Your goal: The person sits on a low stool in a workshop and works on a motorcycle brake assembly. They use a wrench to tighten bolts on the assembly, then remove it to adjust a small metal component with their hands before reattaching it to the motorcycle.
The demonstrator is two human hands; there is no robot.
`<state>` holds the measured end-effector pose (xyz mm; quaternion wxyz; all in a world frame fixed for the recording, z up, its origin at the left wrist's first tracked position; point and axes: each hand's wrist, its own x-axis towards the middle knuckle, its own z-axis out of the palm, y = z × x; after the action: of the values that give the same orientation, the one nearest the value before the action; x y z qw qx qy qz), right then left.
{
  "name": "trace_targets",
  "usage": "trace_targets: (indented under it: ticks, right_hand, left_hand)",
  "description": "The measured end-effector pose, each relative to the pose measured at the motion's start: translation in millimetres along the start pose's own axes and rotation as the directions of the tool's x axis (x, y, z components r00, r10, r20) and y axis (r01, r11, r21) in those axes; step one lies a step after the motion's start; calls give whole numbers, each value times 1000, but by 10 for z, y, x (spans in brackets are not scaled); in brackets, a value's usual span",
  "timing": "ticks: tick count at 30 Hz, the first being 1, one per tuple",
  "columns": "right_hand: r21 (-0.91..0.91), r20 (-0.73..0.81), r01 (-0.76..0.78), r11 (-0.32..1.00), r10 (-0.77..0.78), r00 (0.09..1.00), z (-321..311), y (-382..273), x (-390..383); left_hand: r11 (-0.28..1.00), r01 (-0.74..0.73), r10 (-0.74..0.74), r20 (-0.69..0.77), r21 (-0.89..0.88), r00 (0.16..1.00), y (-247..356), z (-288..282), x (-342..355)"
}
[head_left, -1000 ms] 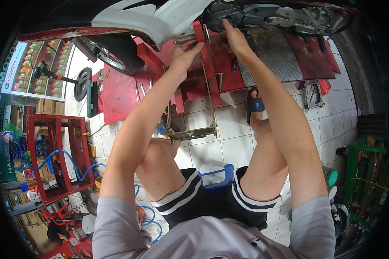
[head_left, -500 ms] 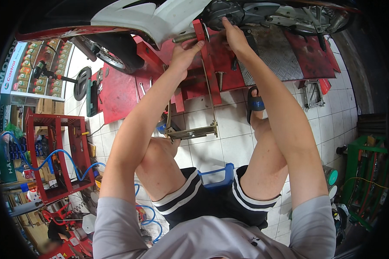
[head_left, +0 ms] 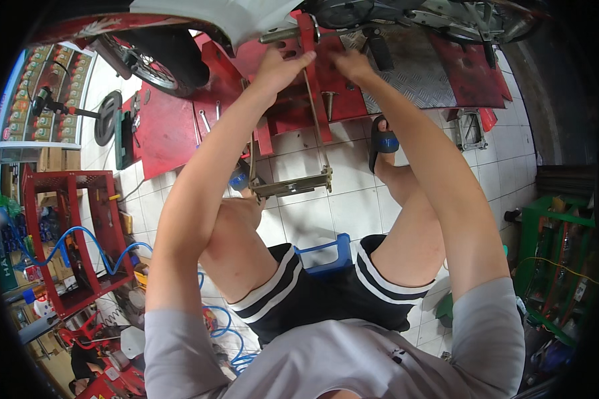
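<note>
Red metal stand frame upright beneath motorcycle.

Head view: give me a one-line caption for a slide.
Seated on a blue stool, a person reaches both hands, left hand and right hand, to a motorcycle's underside above a red lift.

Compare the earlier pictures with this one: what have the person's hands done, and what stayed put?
The left hand stays up at the red lift frame under the motorcycle. The right hand has dropped slightly from the motorcycle's underside; whether it grips anything cannot be told. Seated pose, blue stool and red rack are unchanged.
</note>
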<state>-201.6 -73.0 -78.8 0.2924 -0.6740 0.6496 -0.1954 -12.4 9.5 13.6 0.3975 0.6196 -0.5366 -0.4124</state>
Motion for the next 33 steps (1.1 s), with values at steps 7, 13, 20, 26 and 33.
trace_targets:
  ticks: [7, 13, 20, 26, 33]
  right_hand:
    - [-453, 197, 26, 891, 72, 978, 763, 700, 274]
    - [-526, 239, 127, 841, 2, 971, 1107, 575, 148]
    - [-495, 192, 309, 812, -245, 950, 829, 616, -56]
    - [-494, 221, 482, 723, -432, 874, -11, 435, -334]
    - [-125, -26, 417, 900, -423, 906, -1269, -465, -1250]
  left_hand:
    - [778, -286, -46, 505, 559, 862, 210, -361, -389]
    - [636, -401, 18, 507, 659, 861, 169, -625, -807]
    - [663, -409, 22, 530, 627, 848, 208, -807, -859]
    - [657, -501, 288, 426, 564, 858, 141, -886, -950]
    - [571, -701, 640, 304, 428, 706, 235, -642, -1186]
